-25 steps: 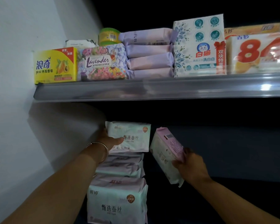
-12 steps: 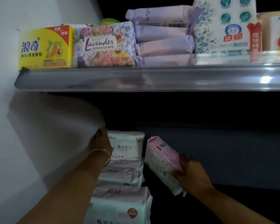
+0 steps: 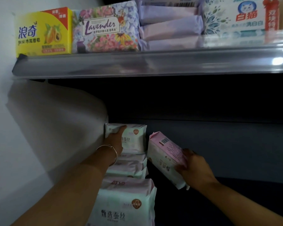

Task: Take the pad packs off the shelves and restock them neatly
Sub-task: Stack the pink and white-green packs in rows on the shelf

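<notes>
A: Where are the hands?

B: Both reach into the dim lower shelf. The left hand (image 3: 115, 140), a thin bangle (image 3: 108, 150) on its wrist, lies on the front of the rear pale-green pack (image 3: 134, 140), which stands upright at the back left corner of that shelf, against the white side wall (image 3: 39, 128). The fingers reach across the pack's upper left part; whether they curl behind its edge I cannot tell.

A: And the right grip?

B: The right hand (image 3: 193, 168) holds a pink pack (image 3: 166, 158), thumb on the printed face, fingers wrapped round its lower right end. The pack is tilted, its barcode corner pointing up and left, just beside the rear green pack but apart from it.

A: What else sits in that row?

B: In front of the rear pack lie flatter packs (image 3: 129, 167), and nearest the shelf's front edge stands another pale-green pack (image 3: 126, 204), with dark characters on its face.

A: The shelf above?

B: Along the upper shelf's front rail (image 3: 153, 62), from the left end: a yellow soap box (image 3: 44, 31), a floral Lavender pack (image 3: 105, 26), a stack of lilac packs (image 3: 170, 25), then a white box with red characters (image 3: 240, 18).
</notes>
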